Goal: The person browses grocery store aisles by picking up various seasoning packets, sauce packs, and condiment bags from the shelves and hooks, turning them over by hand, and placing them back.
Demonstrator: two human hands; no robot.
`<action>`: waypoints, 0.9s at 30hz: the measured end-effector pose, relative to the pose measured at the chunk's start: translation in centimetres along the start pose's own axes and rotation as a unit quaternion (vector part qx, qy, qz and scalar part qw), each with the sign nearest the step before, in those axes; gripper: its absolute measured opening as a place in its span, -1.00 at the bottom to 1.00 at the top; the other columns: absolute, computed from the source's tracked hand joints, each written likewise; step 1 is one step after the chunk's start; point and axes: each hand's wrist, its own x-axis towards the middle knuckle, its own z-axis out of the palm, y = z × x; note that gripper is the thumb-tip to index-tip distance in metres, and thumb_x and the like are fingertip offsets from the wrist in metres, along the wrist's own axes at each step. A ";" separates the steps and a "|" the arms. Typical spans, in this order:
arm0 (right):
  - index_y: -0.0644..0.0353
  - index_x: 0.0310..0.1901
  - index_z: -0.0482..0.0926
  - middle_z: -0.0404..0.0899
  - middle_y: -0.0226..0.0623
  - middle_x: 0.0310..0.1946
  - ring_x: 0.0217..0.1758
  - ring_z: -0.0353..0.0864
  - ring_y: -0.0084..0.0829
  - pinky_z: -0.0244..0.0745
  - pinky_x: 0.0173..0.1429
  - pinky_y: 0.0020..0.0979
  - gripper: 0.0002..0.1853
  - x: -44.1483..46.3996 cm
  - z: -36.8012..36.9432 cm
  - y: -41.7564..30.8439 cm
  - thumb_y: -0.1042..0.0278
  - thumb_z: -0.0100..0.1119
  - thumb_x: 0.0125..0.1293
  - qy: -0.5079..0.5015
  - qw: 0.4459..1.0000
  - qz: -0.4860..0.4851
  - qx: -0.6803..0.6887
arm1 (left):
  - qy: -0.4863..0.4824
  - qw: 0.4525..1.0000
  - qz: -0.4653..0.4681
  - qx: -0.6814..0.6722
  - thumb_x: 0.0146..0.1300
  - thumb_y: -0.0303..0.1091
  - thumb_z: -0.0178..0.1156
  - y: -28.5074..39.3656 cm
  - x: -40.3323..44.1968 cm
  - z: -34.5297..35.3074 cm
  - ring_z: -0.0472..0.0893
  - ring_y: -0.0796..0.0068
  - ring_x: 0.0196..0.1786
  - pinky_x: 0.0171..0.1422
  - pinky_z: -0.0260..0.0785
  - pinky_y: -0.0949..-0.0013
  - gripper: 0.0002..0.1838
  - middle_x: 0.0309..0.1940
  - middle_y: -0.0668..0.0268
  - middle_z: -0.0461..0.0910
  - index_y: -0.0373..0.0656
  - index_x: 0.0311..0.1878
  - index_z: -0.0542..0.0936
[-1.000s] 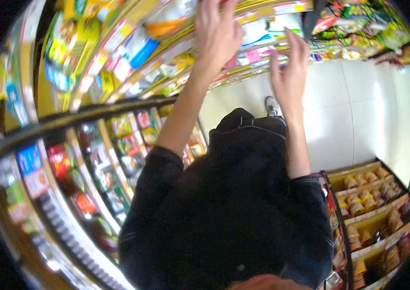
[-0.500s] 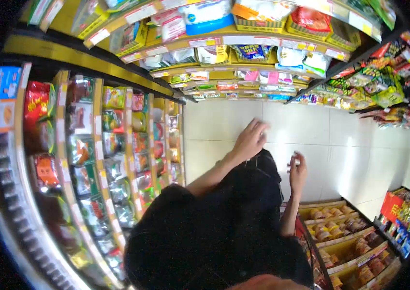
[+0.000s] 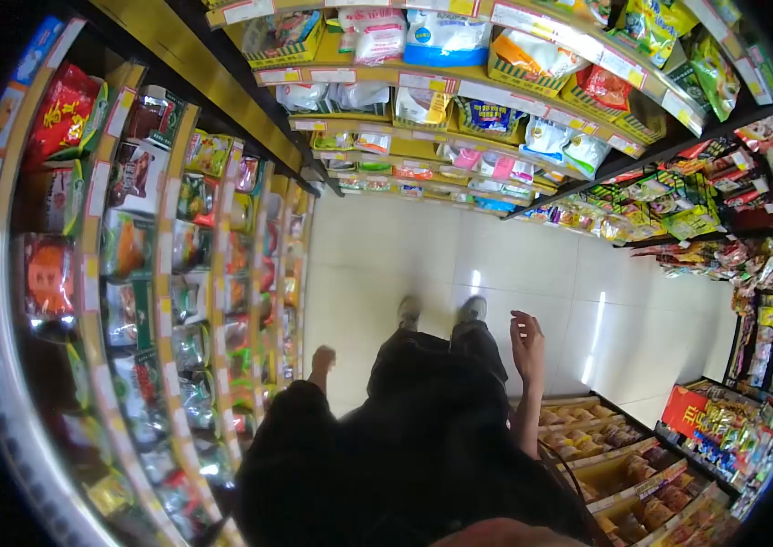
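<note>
My right hand hangs over the pale floor, its fingers loosely bent and apart, holding nothing. Below its wrist is a tiered rack of packaged goods. On the other side, my left hand hangs low beside the left-hand shelves. It looks small and slightly blurred, and I cannot make out its fingers. The closest goods to it are the wrapped packets on those shelves, with a gap between. Both of my shoes show on the floor between the hands.
Tall shelves of bagged goods stand ahead. At the left, a shelf unit holds red packs and other packets. Hanging snack bags line the right side. A red box display stands at lower right. Tiled floor lies between.
My left hand has swung from in front of my body back down to the left side. My right hand has shifted slightly left in view. The view has turned, and my shoes now show.
</note>
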 end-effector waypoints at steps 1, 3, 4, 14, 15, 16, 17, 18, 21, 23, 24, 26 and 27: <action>0.23 0.19 0.59 0.65 -0.15 -0.03 -0.11 0.70 -0.35 0.63 -0.10 -0.34 -0.72 0.2 -0.5 -0.1 0.41 0.08 0.54 0.026 1.000 -0.002 0.012 | 0.035 0.999 -0.002 0.024 0.45 0.04 0.04 -0.9 -1.1 0.2 0.44 0.50 -0.60 -0.60 0.27 0.39 -0.71 -0.56 0.46 0.46 0.11 -0.33 0.49; 0.20 0.27 0.55 0.64 -0.23 -0.07 -0.10 0.66 -0.40 0.61 -0.06 -0.37 -0.67 0.5 -1.7 0.1 0.38 0.08 0.55 0.075 0.997 -0.003 0.035 | 0.069 0.996 -0.017 0.051 0.43 -0.03 0.13 -0.7 -4.3 2.6 0.54 0.49 -0.55 -0.55 0.36 0.39 -0.79 -0.49 0.41 0.57 0.09 -0.21 0.56; 0.19 0.29 0.53 0.63 -0.27 -0.09 -0.13 0.64 -0.45 0.60 -0.05 -0.39 -0.66 0.9 -2.2 0.8 0.34 0.09 0.58 0.098 0.994 -0.014 0.052 | 0.087 0.993 -0.036 0.070 0.42 -0.08 0.21 -0.3 -5.2 4.0 0.62 0.48 -0.50 -0.53 0.42 0.40 -0.83 -0.42 0.37 0.67 0.08 -0.11 0.60; 0.28 -0.25 0.57 0.53 -0.30 -0.32 -0.37 0.46 -0.50 0.40 -0.27 -0.40 -0.72 -7.6 -21.0 -5.8 0.25 0.10 0.56 -0.205 0.819 -0.473 0.252 | 0.057 0.953 0.192 0.228 0.45 -0.15 0.18 8.1 -2.9 21.1 0.69 0.46 -0.39 -0.30 0.57 0.35 -0.78 -0.38 0.31 0.69 -0.08 -0.09 0.64; 0.25 -0.26 0.56 0.52 -0.32 -0.35 -0.40 0.46 -0.50 0.38 -0.30 -0.41 -0.72 -8.6 -23.3 -6.8 0.23 0.09 0.56 -0.252 0.752 -0.539 0.284 | 0.061 0.947 0.206 0.241 0.45 -0.16 0.18 9.7 -3.5 23.5 0.70 0.45 -0.38 -0.29 0.57 0.35 -0.78 -0.38 0.30 0.69 -0.09 -0.08 0.64; 0.23 -0.27 0.56 0.52 -0.34 -0.38 -0.43 0.46 -0.51 0.36 -0.34 -0.42 -0.71 -9.8 -25.5 -7.4 0.20 0.09 0.57 -0.288 0.694 -0.584 0.308 | 0.064 0.940 0.217 0.256 0.44 -0.16 0.18 11.2 -4.5 26.0 0.70 0.44 -0.37 -0.28 0.57 0.35 -0.78 -0.39 0.29 0.70 -0.10 -0.08 0.64; 0.20 -0.28 0.55 0.51 -0.36 -0.41 -0.45 0.46 -0.51 0.34 -0.37 -0.43 -0.71 -10.8 -27.3 -7.9 0.18 0.08 0.57 -0.305 0.653 -0.614 0.324 | 0.068 0.933 0.228 0.271 0.43 -0.17 0.17 12.4 -5.1 28.3 0.71 0.44 -0.35 -0.27 0.57 0.35 -0.77 -0.39 0.28 0.70 -0.11 -0.07 0.65; 0.17 -0.29 0.54 0.50 -0.38 -0.44 -0.48 0.46 -0.51 0.32 -0.41 -0.44 -0.70 -11.7 -29.0 -8.3 0.16 0.08 0.57 -0.309 0.621 -0.638 0.334 | 0.059 0.923 0.239 0.297 0.45 -0.17 0.14 13.4 -5.3 30.3 0.70 0.45 -0.34 -0.24 0.57 0.35 -0.77 -0.36 0.28 0.70 -0.10 -0.06 0.65; 0.09 -0.32 0.51 0.48 -0.44 -0.54 -0.57 0.46 -0.52 0.26 -0.51 -0.47 -0.68 -13.7 -33.2 -8.0 0.09 0.06 0.58 -0.301 0.558 -0.688 0.353 | 0.053 0.882 0.274 0.380 0.47 -0.18 0.07 13.9 -5.4 35.0 0.69 0.47 -0.29 -0.18 0.59 0.34 -0.75 -0.30 0.28 0.70 -0.09 -0.03 0.65; 0.04 -0.34 0.50 0.47 -0.47 -0.60 -0.62 0.46 -0.52 0.22 -0.58 -0.49 -0.66 -14.7 -35.4 -7.2 0.04 0.06 0.59 -0.284 0.540 -0.706 0.359 | 0.066 0.835 0.312 0.449 0.47 -0.19 0.04 14.2 -5.6 38.1 0.69 0.47 -0.27 -0.15 0.59 0.31 -0.73 -0.28 0.27 0.71 -0.10 -0.02 0.65; 0.01 -0.35 0.49 0.46 -0.49 -0.63 -0.65 0.46 -0.52 0.21 -0.61 -0.50 -0.66 -14.9 -36.4 -6.7 0.02 0.05 0.59 -0.274 0.534 -0.712 0.364 | 0.065 0.867 0.270 0.414 0.47 -0.19 0.05 14.0 -5.9 39.4 0.73 0.36 -0.21 -0.09 0.60 0.30 -0.72 -0.24 0.22 0.72 -0.12 -0.01 0.65; -0.02 -0.39 0.45 0.43 -0.52 -0.67 -0.69 0.44 -0.55 0.17 -0.65 -0.51 -0.64 -15.1 -38.4 -6.2 0.02 0.02 0.60 -0.237 0.522 -0.730 0.372 | 0.080 0.819 0.352 0.445 0.47 -0.19 0.05 12.4 -6.2 40.8 0.73 0.25 -0.20 -0.06 0.59 0.28 -0.72 -0.26 0.17 0.72 -0.14 -0.04 0.66; -0.03 -0.42 0.43 0.41 -0.53 -0.68 -0.69 0.42 -0.57 0.15 -0.66 -0.50 -0.62 -15.0 -39.4 -6.1 0.04 0.00 0.61 -0.218 0.515 -0.740 0.374 | 0.084 0.790 0.395 0.461 0.47 -0.19 0.05 12.0 -5.9 41.6 0.73 0.19 -0.19 -0.05 0.59 0.26 -0.72 -0.27 0.15 0.71 -0.16 -0.06 0.66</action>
